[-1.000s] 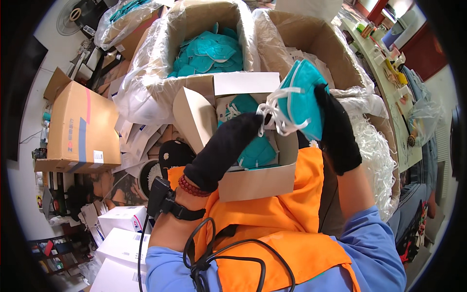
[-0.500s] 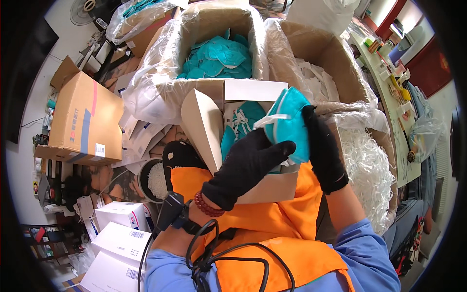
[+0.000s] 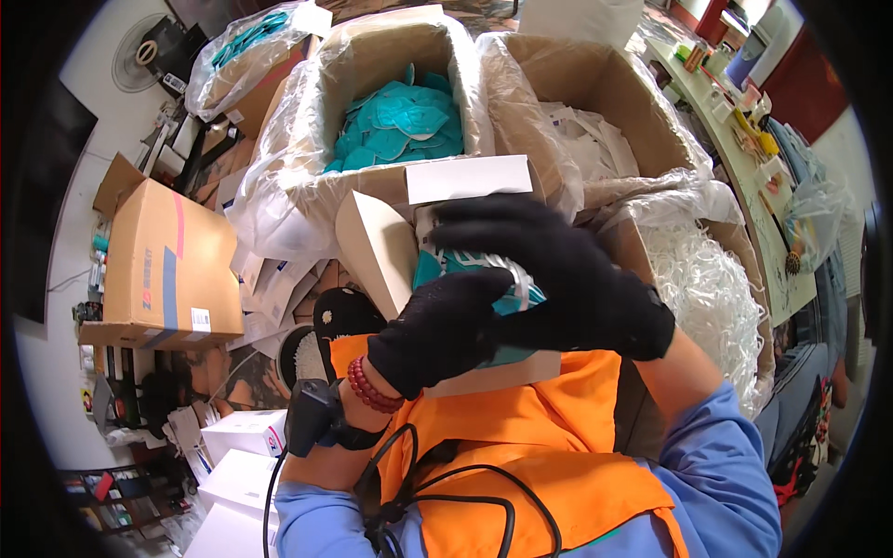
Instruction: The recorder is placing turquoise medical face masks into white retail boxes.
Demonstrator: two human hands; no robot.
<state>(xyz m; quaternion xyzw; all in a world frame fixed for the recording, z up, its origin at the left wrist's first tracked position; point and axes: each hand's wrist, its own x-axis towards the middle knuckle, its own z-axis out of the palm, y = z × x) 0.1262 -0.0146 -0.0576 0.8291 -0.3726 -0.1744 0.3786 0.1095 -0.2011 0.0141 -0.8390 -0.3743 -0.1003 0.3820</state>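
Observation:
Both my hands wear black gloves and meet over a small open white carton [image 3: 377,246] on my lap. My right hand [image 3: 567,274] lies flat over a teal face mask [image 3: 437,265] with white straps, pressing it down into the carton. My left hand [image 3: 446,325] grips the mask's near edge and a white strap. Most of the mask is hidden under the two gloves. The carton's flaps stand open at the left and the back.
A large plastic-lined cardboard box [image 3: 307,139] holds several teal masks [image 3: 405,121] just beyond the carton. Another lined box [image 3: 605,102] holds white masks; white straps [image 3: 707,288] fill a bag at right. A brown box [image 3: 163,265] and white cartons [image 3: 242,437] sit at left.
The teal mask came down from the upper right into the small carton. My right hand moved left and now covers it; my left hand stayed at the carton's front.

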